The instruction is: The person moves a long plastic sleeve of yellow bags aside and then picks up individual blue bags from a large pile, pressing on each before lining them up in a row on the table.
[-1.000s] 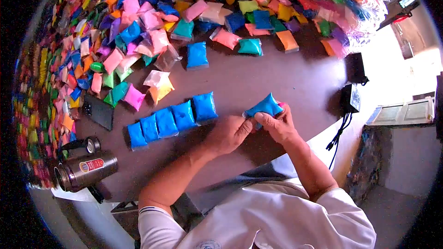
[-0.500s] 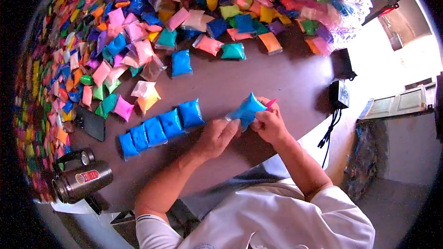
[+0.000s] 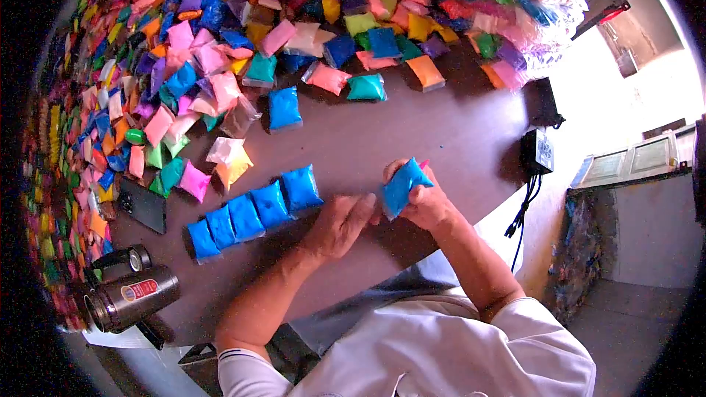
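Observation:
A small clear bag of blue filling (image 3: 401, 190) is tilted up in my right hand (image 3: 430, 206), whose thumb presses on its face and whose fingers curl behind it. A narrow pink object (image 3: 427, 163) sticks out by the same fingers; its kind is not clear. Just left of the bag, my left hand (image 3: 340, 224) has its fingers loosely extended towards the bag's lower edge, with nothing visible in them. Beyond that hand, several similar blue bags (image 3: 246, 215) lie side by side in a slanted row on the brown table (image 3: 338, 136).
A large heap of colourful filled bags (image 3: 220, 51) covers the table's far and left sides. A single blue bag (image 3: 284, 109) lies before it. At the left are a dark flat device (image 3: 143, 206) and a metal flask (image 3: 136, 298); a black box with cables (image 3: 540, 151) sits at the right edge.
My left hand has come off the blue bag and drawn slightly left. The bag has turned more upright in my right hand, and its thumb now lies over the front.

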Available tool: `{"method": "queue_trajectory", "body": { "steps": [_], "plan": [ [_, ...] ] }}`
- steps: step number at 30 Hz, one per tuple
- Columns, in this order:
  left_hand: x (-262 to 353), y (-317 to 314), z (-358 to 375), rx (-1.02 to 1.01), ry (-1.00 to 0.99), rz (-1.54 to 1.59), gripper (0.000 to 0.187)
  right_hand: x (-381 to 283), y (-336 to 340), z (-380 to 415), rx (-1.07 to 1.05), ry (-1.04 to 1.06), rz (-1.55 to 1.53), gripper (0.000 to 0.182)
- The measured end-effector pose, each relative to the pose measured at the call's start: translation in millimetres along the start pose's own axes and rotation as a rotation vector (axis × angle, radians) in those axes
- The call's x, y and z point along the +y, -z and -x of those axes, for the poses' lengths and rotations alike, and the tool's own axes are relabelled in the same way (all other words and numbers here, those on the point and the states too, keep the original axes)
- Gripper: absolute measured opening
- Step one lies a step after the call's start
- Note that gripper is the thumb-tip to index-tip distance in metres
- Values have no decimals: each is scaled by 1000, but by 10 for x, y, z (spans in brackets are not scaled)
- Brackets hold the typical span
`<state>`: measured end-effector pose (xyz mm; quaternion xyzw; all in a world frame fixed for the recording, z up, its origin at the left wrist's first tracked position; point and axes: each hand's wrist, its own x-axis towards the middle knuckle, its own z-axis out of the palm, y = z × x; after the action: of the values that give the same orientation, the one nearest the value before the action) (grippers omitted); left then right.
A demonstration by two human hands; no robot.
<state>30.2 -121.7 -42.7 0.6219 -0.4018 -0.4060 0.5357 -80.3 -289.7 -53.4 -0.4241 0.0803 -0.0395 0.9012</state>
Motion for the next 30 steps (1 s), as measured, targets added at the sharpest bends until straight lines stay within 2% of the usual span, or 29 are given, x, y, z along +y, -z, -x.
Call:
{"method": "queue_trajectory", "body": {
  "steps": [2,4,5,7,8,9,10,13,15,16,18,20,22,23,25,30],
  "plan": [
    [-37,-5,27,0,-17,-15,48,64,30,8,76,26,10,55],
    [-89,-12,17,-2,-39,-29,47,73,-94,-9,292,149,-68,54],
    [-121,-15,13,6,-94,-68,43,14,-151,16,293,149,-67,54],
    [-90,-23,13,12,-146,-105,40,-172,-367,48,523,-37,428,51],
    [0,-27,1,17,-231,-134,35,-160,-332,57,524,-40,428,51],
    [52,-30,-7,22,-318,-163,32,-156,-273,68,518,-65,571,49],
    [51,-36,-3,23,-318,-161,32,-156,-243,78,511,-90,716,48],
    [27,-72,-14,26,-310,-229,29,-155,-301,91,472,-145,790,47],
    [-11,-126,-32,164,-386,-325,27,-189,-355,121,446,-205,725,45],
    [-3,-110,-13,164,-385,-326,27,-198,-364,140,421,-266,660,43],
    [19,-67,29,95,-192,-357,27,-194,-270,198,428,-316,597,40],
    [-41,-82,23,109,-159,-269,28,-257,-208,245,438,-365,535,38],
    [-58,-90,7,122,-127,-180,30,-411,-242,240,269,-330,620,33],
    [-46,-87,3,123,-130,-206,30,-407,-245,232,270,-330,620,33],
    [-14,-71,-1,122,-134,-233,30,-377,-277,194,277,-197,581,29],
    [19,-45,8,92,-109,-334,31,-302,-297,108,341,-153,373,25]
  ]
}}
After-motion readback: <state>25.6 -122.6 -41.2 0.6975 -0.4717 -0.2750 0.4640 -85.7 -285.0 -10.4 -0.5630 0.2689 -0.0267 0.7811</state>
